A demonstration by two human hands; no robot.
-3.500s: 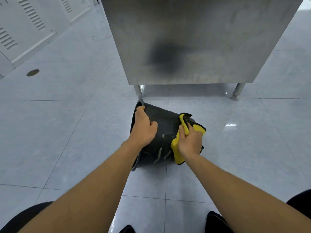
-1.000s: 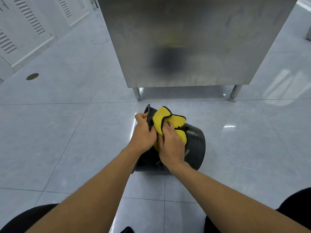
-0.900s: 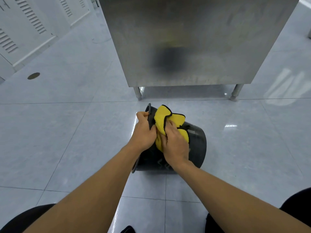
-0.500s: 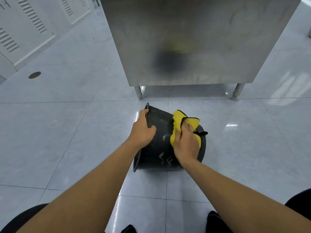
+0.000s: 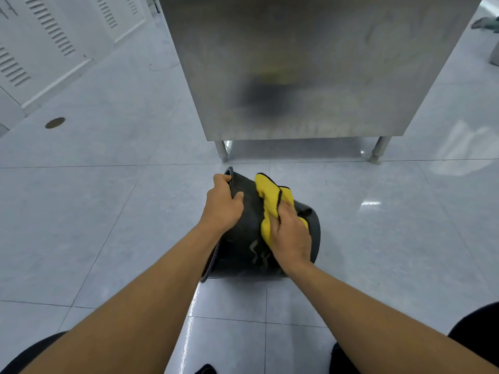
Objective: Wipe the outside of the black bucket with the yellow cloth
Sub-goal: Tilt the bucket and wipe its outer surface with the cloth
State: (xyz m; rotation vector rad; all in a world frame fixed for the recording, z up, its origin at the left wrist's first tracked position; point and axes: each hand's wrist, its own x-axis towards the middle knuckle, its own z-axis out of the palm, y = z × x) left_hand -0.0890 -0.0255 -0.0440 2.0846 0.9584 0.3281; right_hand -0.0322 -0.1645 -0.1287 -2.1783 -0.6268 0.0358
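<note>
The black bucket (image 5: 243, 238) was laid on its side on the pale grey tiled floor (image 5: 108, 211), with its open mouth turned to the left and its bottom turned to the right, a little in front of the stainless steel cabinet (image 5: 310, 63). The rim at the mouth was gripped by the left hand (image 5: 222, 206): the fingers were curled over the edge and the thumb was pressed on the outer wall. The yellow cloth (image 5: 270, 201), which had a thin dark border, was held against the upper side of the outer wall by the right hand (image 5: 290, 236). The fingers of this hand were closed on the cloth, and a loose corner of it was seen standing up beyond the fingers. Some light wavy marks (image 5: 259, 256) were seen on the bucket wall, just below the right hand. The bucket was set between the two bare forearms. The cabinet was raised on short metal legs (image 5: 378, 151), and a dark blurred reflection was seen on its front panel. A round floor drain cover (image 5: 54, 122) was placed well apart, at the far left, near white louvered panels (image 5: 48, 31).
</note>
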